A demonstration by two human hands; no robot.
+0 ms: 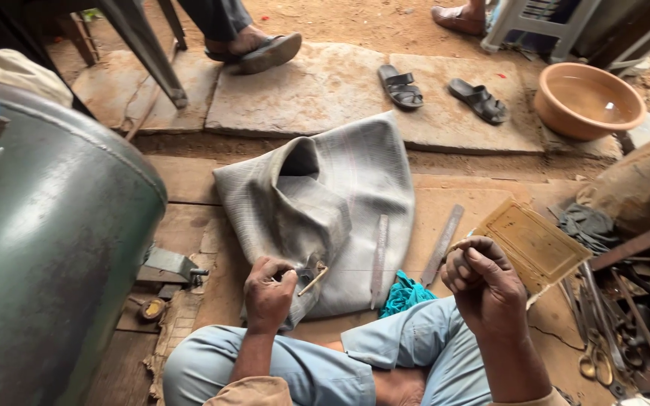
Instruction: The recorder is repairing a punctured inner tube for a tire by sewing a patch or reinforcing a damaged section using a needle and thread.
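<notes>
Grey bag (pixel 340 203): spread on wooden floor (pixel 182 180) before crossed legs.
Left hand (pixel 268 293): closed on bag edge, gripping small awl (pixel 314 281).
Right hand (pixel 483 282): fisted, pulling thin thread (pixel 370 271) taut.
Teal cloth (pixel 404 293): beside knee.

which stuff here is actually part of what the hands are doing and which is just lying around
In use:
left hand pinching the grey rubber sheet with a small awl-like tool
right hand pulling a thin thread taut

Lying about:
metal file
teal rag
flat brown board
scissors
black sandals
orange basin
green tank
</notes>
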